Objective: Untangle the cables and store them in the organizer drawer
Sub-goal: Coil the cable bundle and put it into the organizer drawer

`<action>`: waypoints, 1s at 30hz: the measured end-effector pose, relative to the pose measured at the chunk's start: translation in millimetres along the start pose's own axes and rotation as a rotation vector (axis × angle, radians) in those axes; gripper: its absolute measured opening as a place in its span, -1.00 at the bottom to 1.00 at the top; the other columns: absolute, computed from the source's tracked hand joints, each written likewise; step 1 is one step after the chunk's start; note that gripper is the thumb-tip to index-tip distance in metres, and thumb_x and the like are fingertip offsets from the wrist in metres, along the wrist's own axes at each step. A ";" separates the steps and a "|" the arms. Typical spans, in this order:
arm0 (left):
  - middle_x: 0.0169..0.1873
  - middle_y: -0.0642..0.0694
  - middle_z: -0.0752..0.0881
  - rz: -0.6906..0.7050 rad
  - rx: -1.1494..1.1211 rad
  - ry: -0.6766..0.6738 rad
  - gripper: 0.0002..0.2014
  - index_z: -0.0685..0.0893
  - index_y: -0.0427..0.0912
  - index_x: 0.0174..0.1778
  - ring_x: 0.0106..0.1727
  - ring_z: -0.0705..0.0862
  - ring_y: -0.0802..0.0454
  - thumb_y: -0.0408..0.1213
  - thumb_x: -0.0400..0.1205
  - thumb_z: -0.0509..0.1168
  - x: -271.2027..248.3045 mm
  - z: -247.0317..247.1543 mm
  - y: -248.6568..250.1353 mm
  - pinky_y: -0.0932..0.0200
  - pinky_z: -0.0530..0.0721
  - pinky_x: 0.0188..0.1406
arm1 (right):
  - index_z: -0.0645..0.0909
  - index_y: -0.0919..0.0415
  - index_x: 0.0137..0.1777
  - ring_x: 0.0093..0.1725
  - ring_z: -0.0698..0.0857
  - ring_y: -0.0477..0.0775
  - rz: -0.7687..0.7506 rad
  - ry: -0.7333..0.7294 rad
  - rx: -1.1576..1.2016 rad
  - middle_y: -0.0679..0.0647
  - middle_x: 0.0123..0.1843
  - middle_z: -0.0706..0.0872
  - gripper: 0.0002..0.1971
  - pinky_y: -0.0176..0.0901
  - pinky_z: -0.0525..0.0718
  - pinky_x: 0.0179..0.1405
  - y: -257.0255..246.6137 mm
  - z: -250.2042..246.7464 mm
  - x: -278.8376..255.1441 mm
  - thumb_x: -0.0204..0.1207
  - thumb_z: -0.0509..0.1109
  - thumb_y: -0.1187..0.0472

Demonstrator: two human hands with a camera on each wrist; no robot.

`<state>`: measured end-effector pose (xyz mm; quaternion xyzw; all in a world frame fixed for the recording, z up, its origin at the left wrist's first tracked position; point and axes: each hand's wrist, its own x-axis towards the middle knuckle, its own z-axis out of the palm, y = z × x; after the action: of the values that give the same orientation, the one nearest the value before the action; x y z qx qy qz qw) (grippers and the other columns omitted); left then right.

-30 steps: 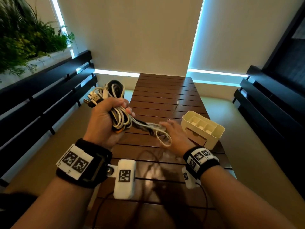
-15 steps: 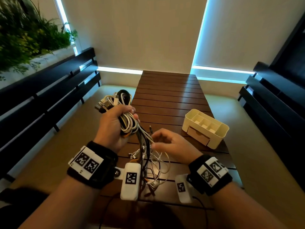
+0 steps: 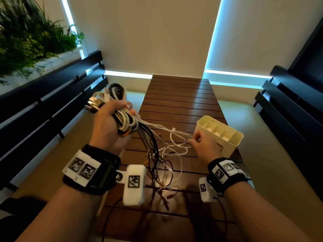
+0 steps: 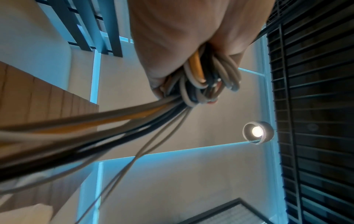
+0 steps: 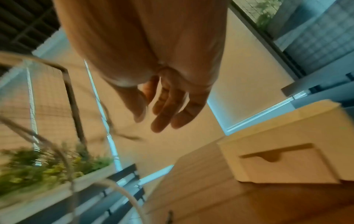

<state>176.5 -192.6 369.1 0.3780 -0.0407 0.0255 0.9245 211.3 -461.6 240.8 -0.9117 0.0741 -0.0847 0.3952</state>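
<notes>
My left hand [image 3: 122,110] grips a thick tangled bundle of white, black and orange cables [image 3: 125,121], raised over the table's left edge; the left wrist view shows the loops [image 4: 206,78] bulging from the fist [image 4: 182,45]. Loose ends [image 3: 157,165] hang from it to the wooden table [image 3: 180,102]. A thin white cable [image 3: 167,131] stretches rightward out of the bundle to my right hand [image 3: 195,138], which pinches it beside the cream organizer [image 3: 234,137]. The organizer's drawer [image 5: 283,163] is closed. The right wrist view is blurred; its fingers [image 5: 162,115] point forward.
Black slatted benches run along both sides of the table [image 3: 52,105] [image 3: 288,102]. A planter with green plants [image 3: 26,42] sits at the upper left. The far half of the table top holds nothing in view. Wrist camera leads trail over the table's near edge.
My right hand moved right toward the organizer, drawing a white cable out of the bundle. More loose ends have dropped from the left hand's bundle onto the table.
</notes>
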 end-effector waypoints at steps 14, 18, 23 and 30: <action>-0.37 0.00 0.53 0.124 -0.039 0.087 -0.87 0.50 -0.12 -0.29 -0.37 0.54 0.14 -0.34 0.57 0.24 12.6 -16.5 26.1 0.23 0.58 -0.20 | 0.61 0.24 -0.20 -0.47 0.46 -0.02 0.129 -0.126 0.351 0.06 -0.42 0.50 -0.59 -0.09 0.41 -0.36 17.2 -15.0 1.9 0.57 0.41 -0.15; -0.39 0.00 0.53 0.108 0.011 0.068 -0.85 0.52 -0.13 -0.30 -0.38 0.54 0.13 -0.35 0.59 0.21 8.1 -11.2 21.2 0.20 0.57 -0.18 | 0.61 0.16 -0.18 -0.26 0.62 0.06 -0.003 -0.114 -0.114 0.07 -0.27 0.68 -0.55 -0.19 0.49 -0.32 15.2 -2.5 -4.5 0.52 0.39 -0.28; -0.41 -0.04 0.60 0.050 0.129 0.114 -0.90 0.57 -0.19 -0.29 -0.40 0.61 0.09 -0.41 0.55 0.25 1.2 -10.4 -2.4 0.16 0.62 -0.23 | 0.31 -0.10 0.60 0.45 0.52 0.06 -0.014 -0.516 -0.074 0.02 0.51 0.44 -0.09 -0.01 0.56 0.38 -8.1 2.2 -8.9 0.28 0.70 -0.05; -0.38 -0.06 0.60 0.016 0.127 0.137 -0.93 0.55 -0.21 -0.21 -0.38 0.62 0.08 -0.44 0.57 0.25 -1.7 -17.6 -3.6 0.14 0.63 -0.20 | -0.14 -0.25 0.73 0.56 0.33 -0.32 -0.225 -0.604 0.076 -0.19 0.73 0.14 0.44 -0.02 0.38 0.61 -54.3 -44.2 -16.3 -0.07 0.71 -0.37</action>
<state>176.2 -182.9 353.9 0.4331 0.0214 0.0614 0.8990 189.6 -452.9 308.7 -0.8826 -0.1507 0.1437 0.4214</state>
